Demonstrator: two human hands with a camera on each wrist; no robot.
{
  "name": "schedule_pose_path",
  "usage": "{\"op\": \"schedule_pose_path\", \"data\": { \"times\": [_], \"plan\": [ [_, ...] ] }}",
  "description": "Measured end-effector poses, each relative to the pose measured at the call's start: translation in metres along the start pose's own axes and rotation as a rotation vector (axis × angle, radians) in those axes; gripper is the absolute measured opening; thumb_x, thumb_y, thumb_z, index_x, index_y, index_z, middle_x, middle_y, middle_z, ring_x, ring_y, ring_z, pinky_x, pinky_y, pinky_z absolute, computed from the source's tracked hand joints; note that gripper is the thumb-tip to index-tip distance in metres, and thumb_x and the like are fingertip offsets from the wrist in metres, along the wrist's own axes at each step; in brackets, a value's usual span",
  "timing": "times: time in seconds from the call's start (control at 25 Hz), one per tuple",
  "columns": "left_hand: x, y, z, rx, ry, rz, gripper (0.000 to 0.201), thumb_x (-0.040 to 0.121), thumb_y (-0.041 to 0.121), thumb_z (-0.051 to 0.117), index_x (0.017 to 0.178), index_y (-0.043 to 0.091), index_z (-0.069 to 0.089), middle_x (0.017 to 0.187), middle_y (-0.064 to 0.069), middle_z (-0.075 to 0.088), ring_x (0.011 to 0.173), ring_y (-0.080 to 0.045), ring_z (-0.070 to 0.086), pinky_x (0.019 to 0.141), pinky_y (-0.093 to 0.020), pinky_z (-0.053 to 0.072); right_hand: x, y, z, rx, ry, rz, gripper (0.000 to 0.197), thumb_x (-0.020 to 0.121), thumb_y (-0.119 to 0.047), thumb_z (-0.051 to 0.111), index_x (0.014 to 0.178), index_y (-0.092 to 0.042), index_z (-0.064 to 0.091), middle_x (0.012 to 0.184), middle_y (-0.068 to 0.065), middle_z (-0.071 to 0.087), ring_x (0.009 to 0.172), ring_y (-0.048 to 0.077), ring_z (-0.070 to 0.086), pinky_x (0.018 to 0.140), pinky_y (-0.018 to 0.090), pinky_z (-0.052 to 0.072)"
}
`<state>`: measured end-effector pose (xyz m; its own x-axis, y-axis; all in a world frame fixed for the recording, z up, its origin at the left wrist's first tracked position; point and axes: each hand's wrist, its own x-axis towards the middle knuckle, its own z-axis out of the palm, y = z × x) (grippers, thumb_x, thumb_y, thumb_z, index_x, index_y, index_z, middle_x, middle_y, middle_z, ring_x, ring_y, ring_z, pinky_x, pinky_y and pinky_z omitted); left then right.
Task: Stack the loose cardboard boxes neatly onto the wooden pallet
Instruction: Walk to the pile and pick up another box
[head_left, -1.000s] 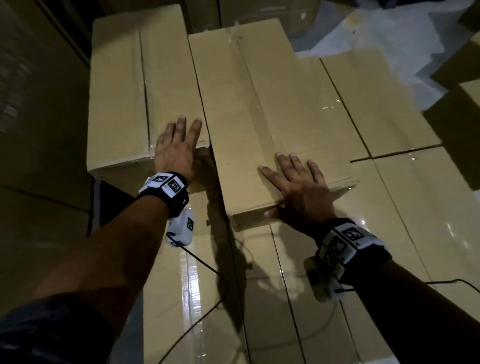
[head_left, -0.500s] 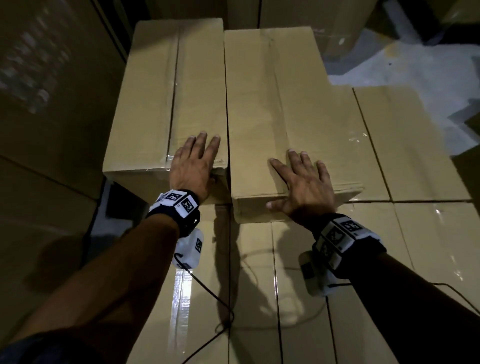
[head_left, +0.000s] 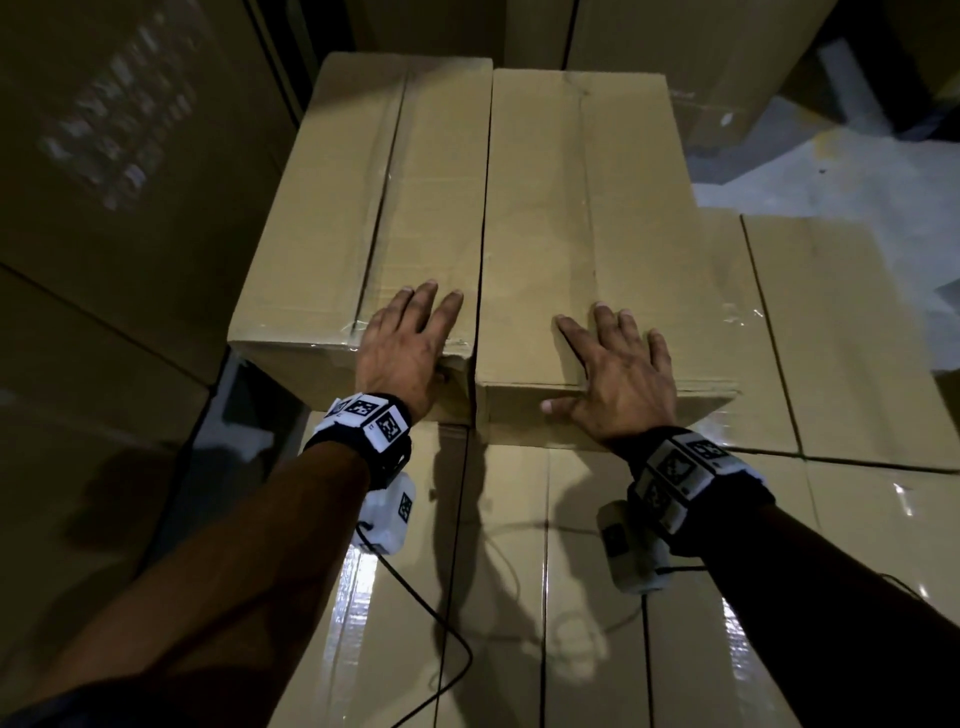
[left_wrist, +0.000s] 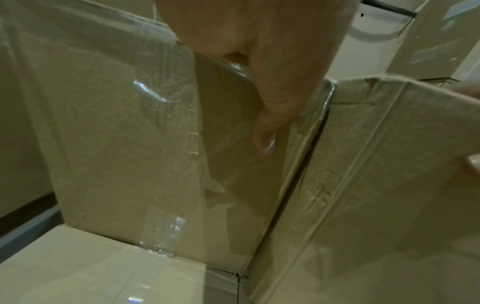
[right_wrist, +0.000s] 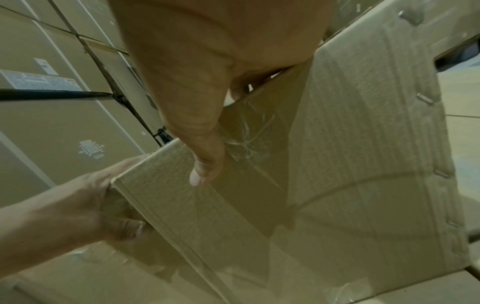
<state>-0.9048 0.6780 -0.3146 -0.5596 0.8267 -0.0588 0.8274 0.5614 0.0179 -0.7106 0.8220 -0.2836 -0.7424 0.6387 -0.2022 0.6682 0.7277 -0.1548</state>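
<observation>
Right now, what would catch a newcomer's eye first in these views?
Two long cardboard boxes lie side by side on a layer of taped boxes. The left hand lies flat on the left box, the right hand on the right box, both at the near edges. More stacked boxes stand on the left.

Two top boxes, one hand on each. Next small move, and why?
Probably ease the right box a bit farther away with the right hand. Its near end sits slightly closer to the person than the left box under the left hand; the side seam already looks closed.
</observation>
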Motion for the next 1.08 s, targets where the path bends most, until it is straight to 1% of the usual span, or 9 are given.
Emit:
{"op": "schedule_pose_path", "data": {
  "times": [0.32, 0.4, 0.48, 0.52, 0.6, 0.68, 0.84, 0.92, 1.08],
  "plan": [
    [0.000, 0.001, -0.007, -0.025, -0.055, 0.008, 0.102, 0.084, 0.032, 0.071, 0.157, 0.031, 0.000, 0.166, -0.002, 0.001, 0.152, -0.028, 0.005, 0.122, -0.045, 0.014, -0.003, -0.002, 0.003, -0.086, -0.042, -0.009, 0.098, 0.086, -0.071, 0.056, 0.157, -0.044, -0.005, 0.169, 0.003, -0.012, 0.155, 0.026, -0.010, 0.123, 0.050, -0.005],
    [-0.001, 0.000, -0.013, -0.047, -0.116, 0.000, 0.101, 0.084, 0.036, 0.066, 0.157, 0.031, -0.003, 0.166, -0.001, -0.004, 0.152, -0.026, 0.001, 0.122, -0.045, 0.010, -0.006, 0.001, -0.007, -0.021, -0.103, -0.030, 0.097, 0.085, -0.067, 0.061, 0.158, -0.043, 0.001, 0.169, 0.003, -0.011, 0.155, 0.025, -0.009, 0.123, 0.049, -0.006],
    [-0.001, 0.000, -0.021, -0.113, -0.166, 0.000, 0.090, 0.091, 0.044, 0.056, 0.158, 0.031, -0.003, 0.166, -0.001, -0.007, 0.153, -0.024, -0.003, 0.123, -0.044, 0.007, -0.004, 0.011, -0.020, 0.215, -0.143, -0.033, 0.092, 0.086, -0.056, 0.067, 0.159, -0.040, 0.013, 0.169, 0.003, 0.000, 0.155, 0.023, -0.002, 0.125, 0.046, -0.002],
    [-0.001, 0.001, -0.027, -0.158, -0.195, -0.017, 0.082, 0.096, 0.045, 0.050, 0.158, 0.031, -0.002, 0.166, 0.000, -0.008, 0.153, -0.023, -0.005, 0.123, -0.042, 0.005, 0.001, 0.018, -0.023, 0.375, -0.107, -0.005, 0.088, 0.086, -0.051, 0.068, 0.158, -0.036, 0.021, 0.169, 0.003, 0.009, 0.155, 0.023, 0.005, 0.126, 0.045, 0.004],
    [0.003, 0.011, -0.039, -0.323, -0.254, -0.099, 0.068, 0.102, 0.041, 0.040, 0.158, 0.029, 0.004, 0.166, 0.001, -0.008, 0.153, -0.020, -0.007, 0.123, -0.039, 0.001, 0.019, 0.038, -0.027, 0.636, 0.092, 0.148, 0.087, 0.079, -0.052, 0.066, 0.156, -0.029, 0.032, 0.164, 0.005, 0.025, 0.151, 0.025, 0.024, 0.123, 0.047, 0.022],
    [0.011, 0.027, -0.046, -0.459, -0.264, -0.183, 0.064, 0.103, 0.045, 0.037, 0.159, 0.025, 0.011, 0.166, 0.002, -0.005, 0.153, -0.019, -0.005, 0.122, -0.038, 0.000, 0.043, 0.053, -0.032, 0.721, 0.232, 0.341, 0.092, 0.077, -0.054, 0.065, 0.156, -0.021, 0.031, 0.162, 0.007, 0.030, 0.148, 0.026, 0.031, 0.120, 0.046, 0.028],
    [0.037, 0.061, -0.047, -0.464, -0.232, -0.299, 0.076, 0.099, 0.056, 0.039, 0.158, 0.016, 0.013, 0.167, -0.003, -0.003, 0.153, -0.024, -0.004, 0.123, -0.041, 0.003, 0.086, 0.075, -0.046, 0.752, 0.138, 0.545, 0.103, 0.086, -0.048, 0.070, 0.160, -0.013, 0.009, 0.165, 0.012, 0.017, 0.151, 0.032, 0.019, 0.123, 0.044, 0.021],
    [0.051, 0.071, -0.047, -0.469, -0.232, -0.347, 0.080, 0.099, 0.057, 0.039, 0.159, 0.015, 0.008, 0.166, -0.004, -0.006, 0.153, -0.024, -0.007, 0.123, -0.041, 0.001, 0.097, 0.081, -0.048, 0.812, 0.082, 0.606, 0.109, 0.084, -0.050, 0.072, 0.160, -0.014, 0.004, 0.164, 0.014, 0.019, 0.148, 0.037, 0.024, 0.121, 0.046, 0.026],
    [0.069, 0.083, -0.048, -0.461, -0.225, -0.374, 0.088, 0.096, 0.061, 0.041, 0.159, 0.013, 0.003, 0.166, -0.007, -0.010, 0.152, -0.025, -0.011, 0.123, -0.041, -0.003, 0.102, 0.085, -0.045, 0.814, 0.041, 0.635, 0.116, 0.077, -0.056, 0.077, 0.159, -0.017, 0.005, 0.159, 0.017, 0.024, 0.141, 0.043, 0.033, 0.114, 0.051, 0.036]
  ]
}}
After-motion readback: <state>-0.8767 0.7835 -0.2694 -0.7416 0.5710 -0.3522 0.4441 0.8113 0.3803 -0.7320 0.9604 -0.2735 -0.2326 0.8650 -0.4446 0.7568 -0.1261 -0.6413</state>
